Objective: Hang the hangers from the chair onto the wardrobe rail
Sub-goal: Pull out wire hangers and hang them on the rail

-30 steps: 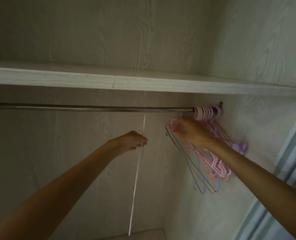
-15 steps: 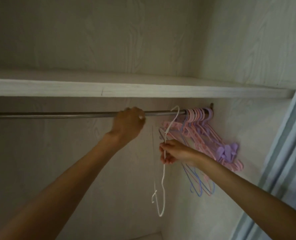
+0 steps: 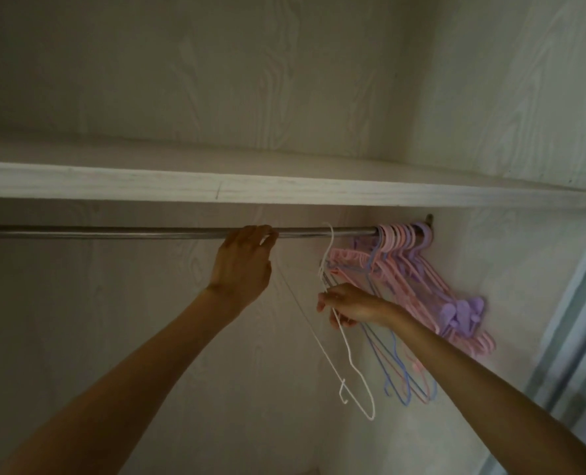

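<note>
Pale wood-grain wardrobe, a shelf [image 3: 284, 192] above the rail [image 3: 113, 232]. The left hand [image 3: 241, 265] curls its fingers on the rail. The right hand [image 3: 351, 305] pinches a white hanger [image 3: 351, 358], hook over the rail, long axis slanting down to the right. Pink and purple hangers [image 3: 411, 269] bunch at the rail's right end.
</note>
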A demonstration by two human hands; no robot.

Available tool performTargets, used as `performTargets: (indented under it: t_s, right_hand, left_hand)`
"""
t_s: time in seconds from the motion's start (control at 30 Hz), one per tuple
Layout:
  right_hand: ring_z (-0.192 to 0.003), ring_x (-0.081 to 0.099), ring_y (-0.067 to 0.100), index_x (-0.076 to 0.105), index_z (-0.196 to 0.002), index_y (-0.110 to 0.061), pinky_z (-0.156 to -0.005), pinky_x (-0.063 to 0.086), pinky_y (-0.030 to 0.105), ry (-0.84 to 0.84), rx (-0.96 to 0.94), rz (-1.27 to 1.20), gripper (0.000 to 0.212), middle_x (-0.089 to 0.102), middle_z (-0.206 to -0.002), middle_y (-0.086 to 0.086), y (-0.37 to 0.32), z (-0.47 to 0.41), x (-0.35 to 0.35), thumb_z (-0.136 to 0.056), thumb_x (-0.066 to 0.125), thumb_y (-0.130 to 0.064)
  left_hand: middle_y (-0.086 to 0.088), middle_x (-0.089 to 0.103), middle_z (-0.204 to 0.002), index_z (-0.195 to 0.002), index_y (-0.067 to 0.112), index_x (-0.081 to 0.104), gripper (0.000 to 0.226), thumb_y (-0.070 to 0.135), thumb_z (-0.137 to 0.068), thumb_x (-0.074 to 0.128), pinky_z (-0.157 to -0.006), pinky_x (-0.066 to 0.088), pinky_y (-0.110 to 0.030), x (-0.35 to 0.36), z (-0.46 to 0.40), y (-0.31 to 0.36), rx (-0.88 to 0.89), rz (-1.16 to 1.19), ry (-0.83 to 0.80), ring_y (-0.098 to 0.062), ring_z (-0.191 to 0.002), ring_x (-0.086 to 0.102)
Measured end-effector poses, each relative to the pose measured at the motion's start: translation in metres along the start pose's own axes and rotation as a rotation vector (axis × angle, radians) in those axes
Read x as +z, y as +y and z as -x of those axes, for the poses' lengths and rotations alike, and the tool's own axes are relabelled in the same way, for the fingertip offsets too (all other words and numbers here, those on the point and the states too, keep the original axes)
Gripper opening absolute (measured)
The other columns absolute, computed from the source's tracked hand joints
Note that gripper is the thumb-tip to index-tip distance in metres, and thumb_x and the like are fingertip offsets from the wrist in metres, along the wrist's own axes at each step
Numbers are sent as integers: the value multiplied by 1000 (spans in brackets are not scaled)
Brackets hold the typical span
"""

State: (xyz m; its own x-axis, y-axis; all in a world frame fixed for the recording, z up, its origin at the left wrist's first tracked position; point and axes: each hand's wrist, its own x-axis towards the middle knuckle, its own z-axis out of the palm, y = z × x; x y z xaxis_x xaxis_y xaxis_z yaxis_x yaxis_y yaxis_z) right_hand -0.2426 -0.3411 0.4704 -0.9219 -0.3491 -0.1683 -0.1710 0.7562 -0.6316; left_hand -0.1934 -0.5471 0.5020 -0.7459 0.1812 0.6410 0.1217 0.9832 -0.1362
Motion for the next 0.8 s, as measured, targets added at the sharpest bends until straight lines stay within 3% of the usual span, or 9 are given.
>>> performTargets:
  t_s: [0.07, 0.13, 0.2, 0.27, 0.37, 0.47, 0.57, 0.8]
  right_hand:
    - [-76, 64, 19, 57, -99, -14, -68, 50, 26, 154, -22, 278, 49, 67, -91, 6, 3, 2, -5, -91, 40, -59]
    - [-118, 53, 27, 41, -134, -14, -92, 47, 37, 489, -98, 450, 69, 51, -133, 9, -3, 3, -11, -85, 46, -63]
    - [-132, 37, 31, 19, -147, -11, -101, 39, 43, 775, -239, 489, 80, 33, -147, 13, -23, 1, -15, -87, 52, -53]
    - [-141, 23, 32, 8, -149, -8, -112, 25, 46, 823, -318, 636, 84, 19, -154, 14, -41, -12, -18, -89, 52, -48]
    - [-145, 11, 28, 1, -149, -9, -118, 8, 45, 728, -265, 831, 85, 11, -157, 13, -36, -39, -15, -91, 52, -42]
    - [-137, 35, 29, 27, -146, -9, -114, 23, 47, 812, -290, 870, 82, 39, -146, 14, -18, -47, -19, -80, 69, -35]
    - [-122, 54, 31, 49, -133, -5, -97, 43, 52, 909, -342, 891, 82, 57, -131, 15, 3, -50, -32, -64, 81, -38]
    - [-130, 44, 35, 42, -137, -3, -106, 35, 48, 963, -268, 879, 80, 46, -141, 16, 47, -46, -63, -77, 61, -52]
  left_hand:
    - [3, 29, -152, -146, 18, 27, 62, 31, -91, 52, -113, 26, -30, -1, 1, 0, -14, 7, -3, -17, -138, 32]
    - [2, 23, -154, -148, 18, 21, 70, 36, -89, 54, -112, 29, -30, 0, 4, 3, -27, 23, -36, -17, -141, 26]
    - [1, 19, -155, -149, 16, 17, 75, 39, -87, 54, -107, 35, -30, 2, 4, 6, -36, 19, -55, -17, -142, 22]
    - [0, 17, -155, -149, 16, 16, 77, 41, -87, 54, -105, 37, -30, 2, 4, 8, -49, 25, -58, -17, -143, 20]
    - [0, 13, -157, -149, 15, 13, 80, 42, -86, 54, -105, 38, -31, 2, 5, 10, -61, 19, -70, -17, -144, 17]
    - [0, 11, -157, -149, 14, 12, 82, 45, -86, 53, -104, 39, -32, 3, 5, 10, -65, 20, -74, -18, -145, 14]
    - [0, 10, -157, -150, 14, 12, 83, 46, -85, 52, -101, 42, -33, 4, 5, 12, -69, 27, -82, -17, -145, 14]
    - [1, 9, -157, -150, 15, 11, 85, 48, -84, 53, -96, 46, -33, 4, 6, 22, -131, 9, -125, -17, -145, 13]
